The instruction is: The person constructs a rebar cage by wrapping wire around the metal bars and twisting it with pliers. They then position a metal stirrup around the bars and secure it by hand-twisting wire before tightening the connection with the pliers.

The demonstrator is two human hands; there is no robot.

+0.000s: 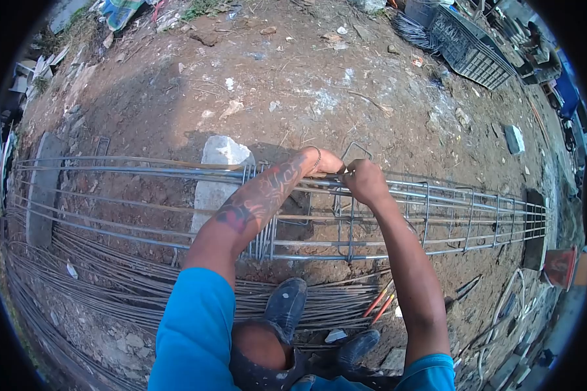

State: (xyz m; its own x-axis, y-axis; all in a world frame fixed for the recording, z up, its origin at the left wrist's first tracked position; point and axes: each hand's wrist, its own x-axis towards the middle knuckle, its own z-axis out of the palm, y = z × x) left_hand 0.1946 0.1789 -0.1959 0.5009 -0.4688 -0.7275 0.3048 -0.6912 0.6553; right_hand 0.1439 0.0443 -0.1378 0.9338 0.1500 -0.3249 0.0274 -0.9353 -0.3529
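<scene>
A long rebar cage [306, 256] lies across the ground in front of me, its steel bars running left to right. My left hand [325, 163] is bent over the far top bars, its fingers curled down and partly hidden. Close against it, my right hand [366, 180] is closed in a fist. Both meet at a rectangular stirrup [354, 144] whose top loop sticks up past the bars. Something small and dark shows between the hands, too small to name. More stirrups [426, 212] are spaced along the right part, and several are bunched [265, 244] beneath my left forearm.
Concrete blocks [42, 189] prop the cage, with a pale one [225, 151] near its middle. Loose rods [111, 270] lie by my boots [285, 306], beside an orange-handled tool [379, 306]. A black crate [473, 52] stands far right, a red bucket [559, 267] near right.
</scene>
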